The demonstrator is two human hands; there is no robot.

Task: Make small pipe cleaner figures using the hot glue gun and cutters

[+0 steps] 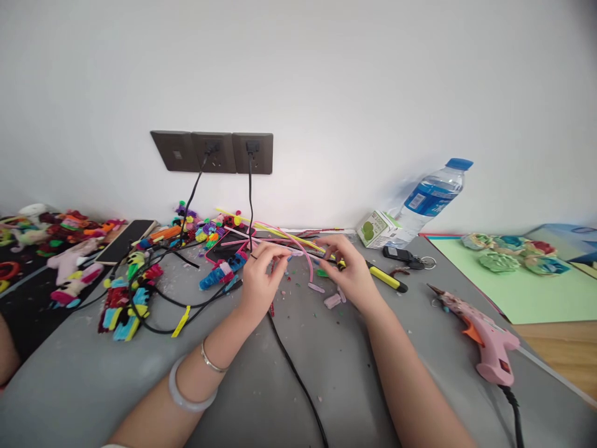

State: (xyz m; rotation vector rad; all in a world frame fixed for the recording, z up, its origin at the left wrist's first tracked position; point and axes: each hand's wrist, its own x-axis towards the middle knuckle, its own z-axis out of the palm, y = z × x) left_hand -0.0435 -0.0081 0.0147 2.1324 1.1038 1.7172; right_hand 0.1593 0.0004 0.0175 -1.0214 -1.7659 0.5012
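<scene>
Near the middle of the grey table, my left hand [263,274] pinches a short, pale pink fuzzy pipe cleaner piece [295,252] between thumb and fingertips. Just right of it hovers my right hand [352,270], its fingers curved and apart, with nothing visible between them. A long pink pipe cleaner [310,267] bends down behind the hands. Below the fingertips lie a small pink strip [316,288] and a folded pink fuzzy piece [333,301]. A yellow and black tool [388,279] extends behind my right hand, partly hidden by it.
A pink glue gun [497,345] lies at right, near a key fob [400,256], a carton [374,229] and a leaning water bottle [431,199]. Fuzzy figures [125,298] and black cables [293,367] spread left and front. Green paper [527,302] holds crumpled rosettes.
</scene>
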